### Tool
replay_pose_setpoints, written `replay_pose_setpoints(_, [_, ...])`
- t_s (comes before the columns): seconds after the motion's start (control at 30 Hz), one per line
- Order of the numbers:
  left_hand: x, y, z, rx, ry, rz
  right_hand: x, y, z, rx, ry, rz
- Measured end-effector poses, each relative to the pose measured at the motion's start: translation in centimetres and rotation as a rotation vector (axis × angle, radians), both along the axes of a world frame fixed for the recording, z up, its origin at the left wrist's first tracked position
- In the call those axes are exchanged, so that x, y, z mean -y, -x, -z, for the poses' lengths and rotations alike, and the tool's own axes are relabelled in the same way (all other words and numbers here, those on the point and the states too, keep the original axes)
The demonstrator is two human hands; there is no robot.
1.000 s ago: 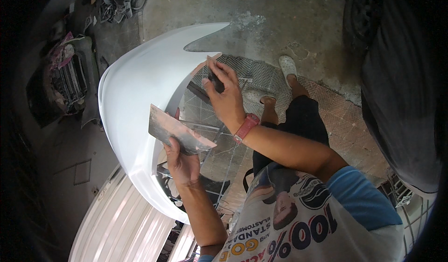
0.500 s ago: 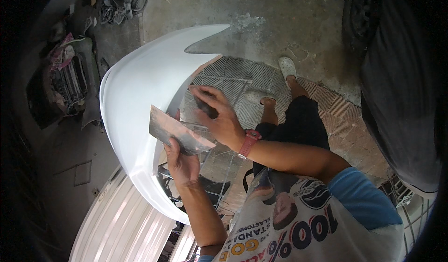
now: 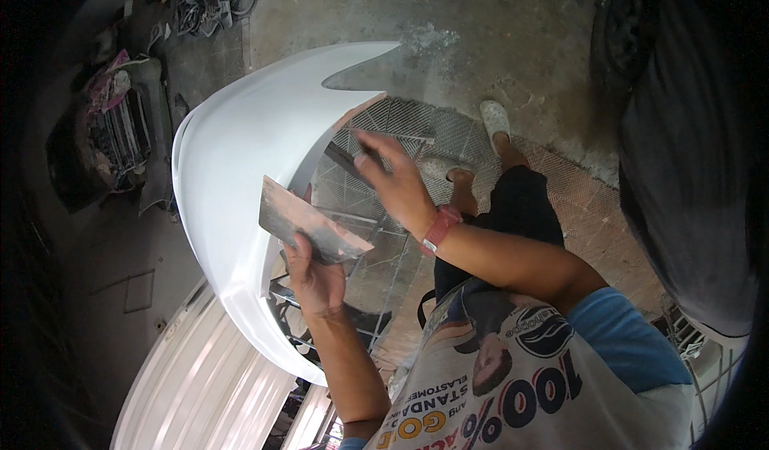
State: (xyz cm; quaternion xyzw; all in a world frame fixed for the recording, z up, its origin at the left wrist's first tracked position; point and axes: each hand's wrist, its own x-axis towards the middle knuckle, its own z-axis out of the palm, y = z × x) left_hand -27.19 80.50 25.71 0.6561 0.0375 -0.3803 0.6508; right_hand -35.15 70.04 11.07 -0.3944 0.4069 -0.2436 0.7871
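Note:
A curved white car bumper [image 3: 232,146] stands to the left of me, with a pinkish filler strip [image 3: 356,112] along its upper inner edge. My left hand [image 3: 318,278] is closed on a flat grey mixing plate [image 3: 292,222], thumb on top. Pinkish putty is smeared along that plate's right side, and the plate hides part of the bumper's inner edge. My right hand [image 3: 398,179], slightly blurred, grips a dark flat spreader [image 3: 343,158] close to the bumper's inner edge. Whether the spreader touches the bumper I cannot tell.
A ribbed whitish panel [image 3: 200,370] lies below the bumper. Dark car parts [image 3: 120,138] are piled at the far left, with more scrap [image 3: 212,2] at the upper left. A covered vehicle with a dark wheel [image 3: 629,22] stands at the right. Patterned mats [image 3: 577,186] cover the floor by my feet.
My right hand has shifted up and to the right, away from the plate, with the spreader now showing more plainly. The left hand and plate have barely moved.

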Motion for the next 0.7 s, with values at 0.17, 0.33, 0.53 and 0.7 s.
replay_pose_setpoints(0.17, [0.3, 0.0, -0.3, -0.034, -0.004, -0.002, 1.7, 4.0, -0.2, 0.181, -0.344, -0.081])
replay_pose_setpoints(0.33, [-0.2, 1.2, -0.3, -0.075, 0.079, 0.01, 5.7, 6.4, -1.8, -0.043, 0.271, -0.328])
replay_pose_setpoints(0.53, [-0.9, 3.5, -0.9, -0.116, 0.026, -0.068, 7.3, 5.9, -5.4, -0.368, 0.959, -0.625])
replay_pose_setpoints(0.7, [-1.6, 4.6, -1.4, -0.122, 0.062, -0.072, 6.9, 4.7, -6.4, -0.389, 1.034, -0.647])
